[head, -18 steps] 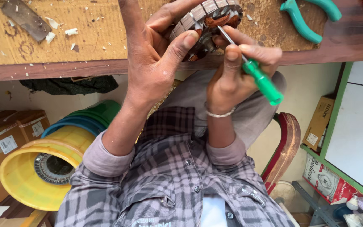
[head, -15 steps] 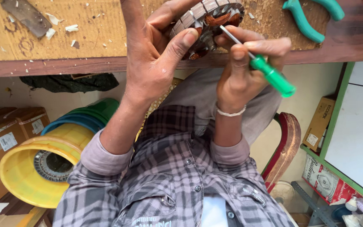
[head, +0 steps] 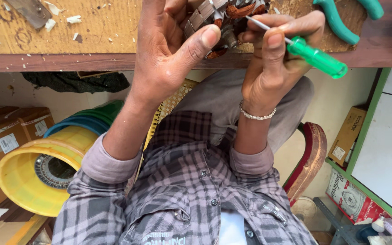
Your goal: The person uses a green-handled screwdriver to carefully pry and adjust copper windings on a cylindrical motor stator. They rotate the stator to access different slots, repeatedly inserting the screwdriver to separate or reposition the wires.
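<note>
1. Motor armature (head: 225,20), with copper windings and a slotted metal core, sits at the top of the view over the near edge of the wooden workbench (head: 69,31), partly cut off by the frame.
2. Left hand (head: 164,59) wraps the armature from the left, its fingers closed around the core and the thumb pressed against the near side.
3. Right hand (head: 273,63) pinches a green-handled screwdriver (head: 316,56), fingers clamped together on the shaft just ahead of the handle; the thin metal tip points into the copper windings.
4. Green-handled pliers (head: 341,18) lie on the bench, just right of the hands.
5. Silver bracelet (head: 257,115) circles the right wrist.
6. Below the bench, at the left, a yellow plastic tub (head: 28,172) lies on its side with blue and green ones nested behind it, beside cardboard boxes (head: 5,136).
7. Red chair frame (head: 311,159) shows at the right, near more boxes.
</note>
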